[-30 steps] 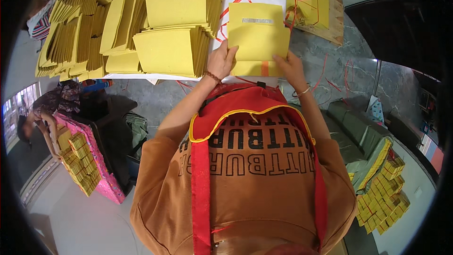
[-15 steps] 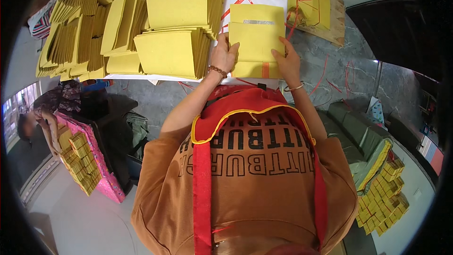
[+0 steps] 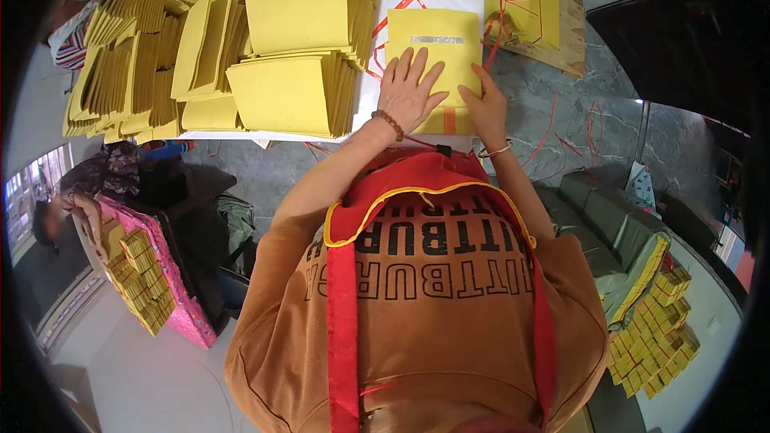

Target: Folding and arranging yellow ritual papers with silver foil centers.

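Note:
A yellow paper sheet (image 3: 429, 26) with a silvery strip lies on a yellow paper stack at the near end of the white-covered table. My left hand (image 3: 411, 92) rests flat across it, palm down, with fingers spread. At the stack's right edge, my right hand (image 3: 488, 104) holds the papers, thumb on top and forefinger along the side. Its other fingers are mostly hidden. An orange-red band (image 3: 450, 120) shows on the stack's near part, between my hands.
Folded yellow paper bundles (image 3: 297, 12) fill the table to the left. Red-tied yellow bundles (image 3: 541, 8) stand on a wooden board (image 3: 573, 28) at the right. Red strings (image 3: 553, 124) lie on the grey floor. Another person (image 3: 88, 184) bends over a pink-edged box (image 3: 164, 265) at left.
The upper yellow sheet now lies aligned over the stack. My left hand has moved from the left edge onto its top and spread flat. The right hand stays at the right edge.

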